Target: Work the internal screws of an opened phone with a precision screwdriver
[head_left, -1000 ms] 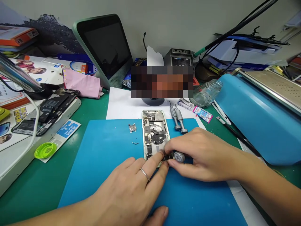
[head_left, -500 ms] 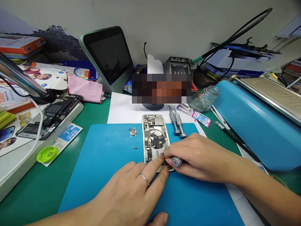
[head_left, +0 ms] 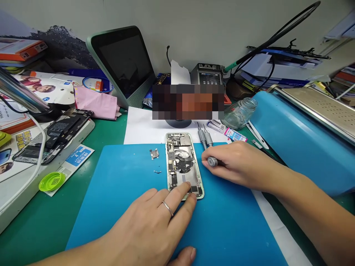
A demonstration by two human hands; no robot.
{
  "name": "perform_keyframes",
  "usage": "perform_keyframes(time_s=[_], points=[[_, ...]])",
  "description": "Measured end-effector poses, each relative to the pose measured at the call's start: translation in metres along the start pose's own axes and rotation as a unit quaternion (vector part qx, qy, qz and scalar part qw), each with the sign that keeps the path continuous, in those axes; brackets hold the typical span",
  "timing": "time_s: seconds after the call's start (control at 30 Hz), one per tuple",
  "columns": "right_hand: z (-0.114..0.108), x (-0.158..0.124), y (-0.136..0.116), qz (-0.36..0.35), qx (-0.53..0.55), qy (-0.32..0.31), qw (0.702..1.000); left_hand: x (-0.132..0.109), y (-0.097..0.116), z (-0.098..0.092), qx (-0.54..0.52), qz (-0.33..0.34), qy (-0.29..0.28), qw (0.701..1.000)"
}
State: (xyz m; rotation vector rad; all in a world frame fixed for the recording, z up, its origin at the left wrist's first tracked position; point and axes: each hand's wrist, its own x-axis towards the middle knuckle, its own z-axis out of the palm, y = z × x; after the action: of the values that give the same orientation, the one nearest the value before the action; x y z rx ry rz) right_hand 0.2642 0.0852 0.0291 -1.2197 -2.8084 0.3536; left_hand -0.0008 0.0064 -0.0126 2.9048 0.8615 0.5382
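An opened phone (head_left: 184, 159), its inner boards and cables bare, lies face up on the blue mat (head_left: 119, 199). Fingertips of my left hand (head_left: 161, 214) rest on its lower end, the fingers stretched out and a ring on one of them. To the right of the phone, my right hand (head_left: 235, 162) is closed round a grey screwdriver (head_left: 212, 161); its tip is hidden by the fingers. Two more screwdrivers (head_left: 204, 137) lie just beyond that hand. A small metal plate (head_left: 154, 153) and tiny loose parts (head_left: 157, 171) sit left of the phone.
At the right are a blue case (head_left: 294, 144) and a glass jar (head_left: 240, 112). A phone screen assembly (head_left: 55, 135) and a green cap (head_left: 52, 181) are at the left. Behind stand a dark display (head_left: 122, 62), a soldering station (head_left: 208, 75) and white paper (head_left: 138, 125).
My right hand has lifted off the phone's lower end and moved right and away from me with the screwdriver. The left hand stays on the phone. The view has shifted slightly.
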Motion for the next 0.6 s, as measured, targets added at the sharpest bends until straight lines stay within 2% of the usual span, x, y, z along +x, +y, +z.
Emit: perform_keyframes(time_s=[0.37,0.6], points=[[-0.0073,0.0005,-0.0066,-0.031,0.015,-0.019,0.999,-0.0001,0.0,-0.0032,-0.011,0.0,-0.018,1.0],[-0.0079,-0.0006,-0.003,-0.027,0.042,0.034,0.998,0.0002,-0.0001,-0.0034,-0.007,0.0,-0.014,1.0]])
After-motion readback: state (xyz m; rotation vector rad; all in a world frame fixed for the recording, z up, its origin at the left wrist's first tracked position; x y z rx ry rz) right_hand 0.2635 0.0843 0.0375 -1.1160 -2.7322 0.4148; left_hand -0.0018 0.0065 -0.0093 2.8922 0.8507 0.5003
